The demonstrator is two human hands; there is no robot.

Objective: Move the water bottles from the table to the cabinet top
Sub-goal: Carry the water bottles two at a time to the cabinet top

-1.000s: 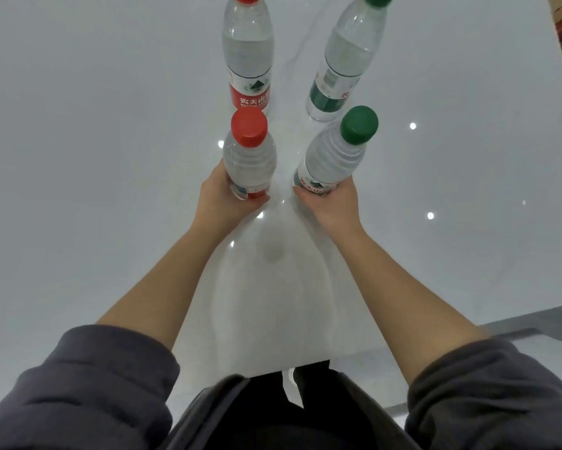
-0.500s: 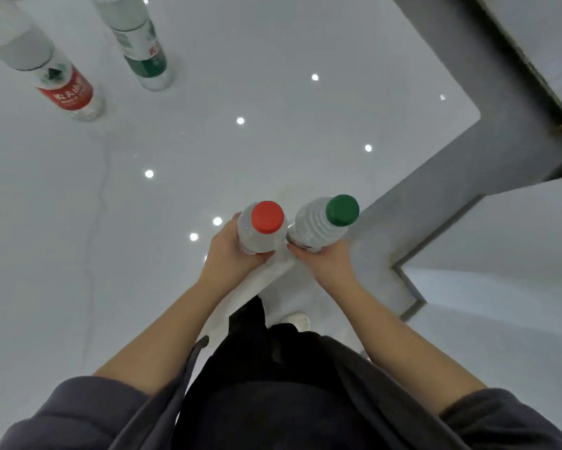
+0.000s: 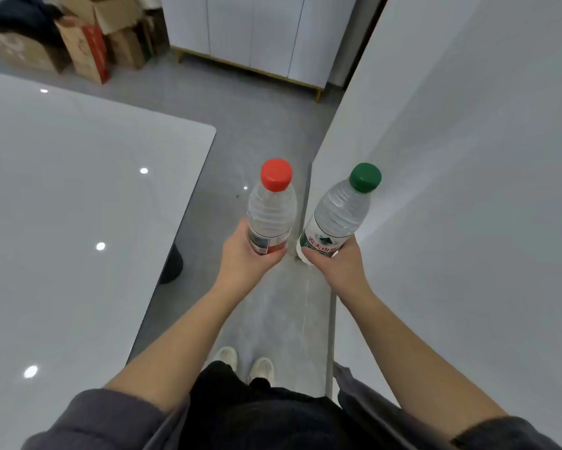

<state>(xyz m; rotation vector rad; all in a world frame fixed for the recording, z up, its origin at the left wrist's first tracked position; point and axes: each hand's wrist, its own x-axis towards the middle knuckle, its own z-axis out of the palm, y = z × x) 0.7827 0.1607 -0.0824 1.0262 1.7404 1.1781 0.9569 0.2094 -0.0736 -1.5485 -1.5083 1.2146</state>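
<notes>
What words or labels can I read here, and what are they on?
"农夫山": white characters on the green label of the green-capped bottle in the right hand; the rest is out of sight.
Label of the red-capped bottle: print too blurred to read.
Print on the cardboard boxes: too blurred to read.

Soft even light; glare spots; edge distortion

Label on green-capped bottle [image 3: 338, 212]: "农夫山", rest hidden. Red-capped bottle [image 3: 271, 212] label unreadable.

Grey floor [image 3: 260, 125] with cardboard boxes [image 3: 88, 50], beside white table [image 3: 78, 222]
</notes>
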